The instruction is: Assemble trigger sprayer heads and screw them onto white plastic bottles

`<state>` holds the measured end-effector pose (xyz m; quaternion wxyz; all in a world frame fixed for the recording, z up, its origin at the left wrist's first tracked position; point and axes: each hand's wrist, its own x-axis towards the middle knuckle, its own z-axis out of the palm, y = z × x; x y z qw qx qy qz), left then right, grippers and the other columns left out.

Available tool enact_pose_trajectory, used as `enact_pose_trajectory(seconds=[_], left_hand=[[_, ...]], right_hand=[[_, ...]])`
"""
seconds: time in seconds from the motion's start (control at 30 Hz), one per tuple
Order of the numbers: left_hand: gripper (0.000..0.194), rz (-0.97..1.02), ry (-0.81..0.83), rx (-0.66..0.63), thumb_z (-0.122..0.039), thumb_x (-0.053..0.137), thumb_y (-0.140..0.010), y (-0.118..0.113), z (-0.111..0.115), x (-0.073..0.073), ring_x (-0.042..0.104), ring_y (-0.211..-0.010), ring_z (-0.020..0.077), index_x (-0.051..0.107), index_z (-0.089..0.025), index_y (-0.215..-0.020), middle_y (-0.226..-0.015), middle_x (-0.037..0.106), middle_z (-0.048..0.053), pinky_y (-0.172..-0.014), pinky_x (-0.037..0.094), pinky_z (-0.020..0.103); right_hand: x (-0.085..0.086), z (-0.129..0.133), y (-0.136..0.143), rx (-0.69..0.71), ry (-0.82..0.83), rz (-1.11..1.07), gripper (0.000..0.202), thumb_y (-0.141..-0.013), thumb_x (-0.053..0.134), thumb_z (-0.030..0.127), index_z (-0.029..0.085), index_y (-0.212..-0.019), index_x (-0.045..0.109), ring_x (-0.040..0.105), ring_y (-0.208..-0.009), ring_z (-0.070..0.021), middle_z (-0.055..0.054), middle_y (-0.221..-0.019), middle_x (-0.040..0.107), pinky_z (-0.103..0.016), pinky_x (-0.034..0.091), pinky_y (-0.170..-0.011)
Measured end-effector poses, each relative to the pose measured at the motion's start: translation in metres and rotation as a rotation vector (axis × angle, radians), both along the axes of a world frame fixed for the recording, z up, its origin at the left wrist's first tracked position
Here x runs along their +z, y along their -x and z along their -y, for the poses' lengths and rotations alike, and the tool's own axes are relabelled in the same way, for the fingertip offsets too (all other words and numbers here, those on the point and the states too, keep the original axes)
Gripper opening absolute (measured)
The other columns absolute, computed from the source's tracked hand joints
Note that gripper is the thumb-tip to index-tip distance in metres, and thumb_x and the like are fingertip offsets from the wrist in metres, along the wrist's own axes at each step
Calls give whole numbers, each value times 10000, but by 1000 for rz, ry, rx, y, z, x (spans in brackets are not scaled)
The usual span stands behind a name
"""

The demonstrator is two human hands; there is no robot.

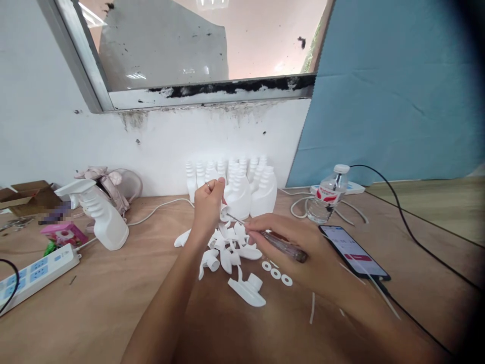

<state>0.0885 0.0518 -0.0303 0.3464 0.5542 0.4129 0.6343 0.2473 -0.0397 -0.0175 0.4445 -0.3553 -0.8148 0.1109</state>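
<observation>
Taking the pile of spray heads as the clock's centre, the table (pixel 151 232) spreads out under everything. White bottles (pixel 242 192) stand packed together against the wall at 12 o'clock. The pile of spray heads (pixel 227 258) lies jumbled in front of me, with one separate spray head (pixel 248 292) at 5 o'clock. The power strip (pixel 38 273) is out at 9 o'clock, and just above it, towards 10, a bottle with its sprayer fitted (pixel 109 222) stands upright. A water bottle (pixel 328 194) stands at 2 o'clock. My left hand (pixel 208 202), at 11 o'clock, is closed around a white piece; my right hand (pixel 299 232), at 2 to 3, grips a screwdriver. The phone (pixel 356 253) lies at 3 o'clock, its screen lit. The screwdriver (pixel 284 246) points towards 10, its shaft at the round mouth of the white piece (pixel 225 213); I can't tell whether the tip touches inside. Three flat rings (pixel 276 273) lie in a row at 4 o'clock.
</observation>
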Motion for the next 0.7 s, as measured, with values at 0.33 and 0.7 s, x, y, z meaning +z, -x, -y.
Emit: enact_pose_trajectory(seconds=[0.33, 0.7], left_hand=[[386, 154, 242, -329, -456, 626, -750, 1, 13, 13, 324, -256, 58, 403, -192, -579, -402, 384, -73, -277, 247, 182], [358, 327, 252, -311, -431, 615, -760, 4, 7, 11, 373, -267, 74, 391, -195, -610, -408, 408, -71, -279, 230, 187]], right_hand=[[-2, -2, -2, 121, 312, -233, 132, -903, 534, 244, 182, -848, 637, 666, -629, -134, -19, -717, 689, -236, 539, -568], [-20, -10, 11, 136, -340, 36, 260, -869, 516, 68, 203, -1086, 567, 658, -897, -145, -65, -998, 683, -262, 545, -746]])
